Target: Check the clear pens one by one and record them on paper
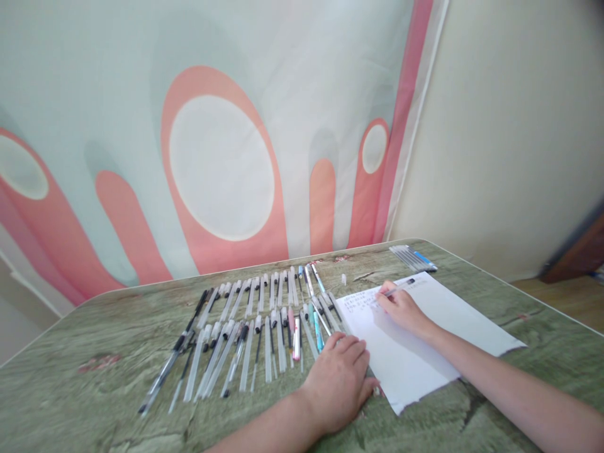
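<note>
Poking rightward from the right hand's grip [402, 309], pinched around it — a pen [400, 287], over white paper [419, 358].

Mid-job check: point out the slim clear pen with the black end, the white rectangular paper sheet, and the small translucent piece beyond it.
Slim clear pen with black end [399, 287]: head view, on its barrel.
White rectangular paper sheet [455, 311]: head view, bare surface.
Small translucent piece [343, 279]: head view, its middle.
</note>
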Demonstrator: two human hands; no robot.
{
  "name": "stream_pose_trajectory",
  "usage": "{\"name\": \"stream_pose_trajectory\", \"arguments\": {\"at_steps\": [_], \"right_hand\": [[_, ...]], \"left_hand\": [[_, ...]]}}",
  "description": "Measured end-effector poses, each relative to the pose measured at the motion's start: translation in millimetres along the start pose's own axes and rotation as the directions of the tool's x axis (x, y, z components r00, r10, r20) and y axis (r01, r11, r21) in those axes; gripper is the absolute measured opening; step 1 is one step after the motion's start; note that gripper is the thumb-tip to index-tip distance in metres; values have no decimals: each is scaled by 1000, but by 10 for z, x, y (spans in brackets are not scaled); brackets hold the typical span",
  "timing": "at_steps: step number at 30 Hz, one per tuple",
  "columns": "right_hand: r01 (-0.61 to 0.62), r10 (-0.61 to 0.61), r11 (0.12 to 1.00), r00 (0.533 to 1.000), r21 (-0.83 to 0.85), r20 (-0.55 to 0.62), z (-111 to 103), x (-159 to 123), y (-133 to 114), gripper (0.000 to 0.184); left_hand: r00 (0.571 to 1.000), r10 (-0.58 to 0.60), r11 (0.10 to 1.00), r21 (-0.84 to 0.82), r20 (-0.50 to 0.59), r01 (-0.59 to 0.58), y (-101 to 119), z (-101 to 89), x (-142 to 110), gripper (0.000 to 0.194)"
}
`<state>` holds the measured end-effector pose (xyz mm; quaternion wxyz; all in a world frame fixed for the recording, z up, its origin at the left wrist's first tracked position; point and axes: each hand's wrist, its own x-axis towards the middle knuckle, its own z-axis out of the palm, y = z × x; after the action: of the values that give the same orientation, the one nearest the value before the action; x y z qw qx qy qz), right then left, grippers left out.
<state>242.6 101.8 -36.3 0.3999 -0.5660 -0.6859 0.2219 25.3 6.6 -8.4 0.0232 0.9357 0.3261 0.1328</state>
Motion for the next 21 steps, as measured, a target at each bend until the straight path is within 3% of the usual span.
{"name": "stream_pose_trajectory", "arguments": {"at_steps": [8,15,21], "right_hand": [[-115,122,987,990,114,-64,21,8,124,21],[-159,167,951,986,264,-11,45,39,106,25],[-158,156,957,987,244,27,71,49,82,28]], "left_hand": [[1000,5,1000,20,3,-5,5,-25,-5,38],[1000,-2,1000,3,-6,2,-11,-22,-36,40],[1000,-15,999,-38,-24,14,-24,-1,-36,40]]}}
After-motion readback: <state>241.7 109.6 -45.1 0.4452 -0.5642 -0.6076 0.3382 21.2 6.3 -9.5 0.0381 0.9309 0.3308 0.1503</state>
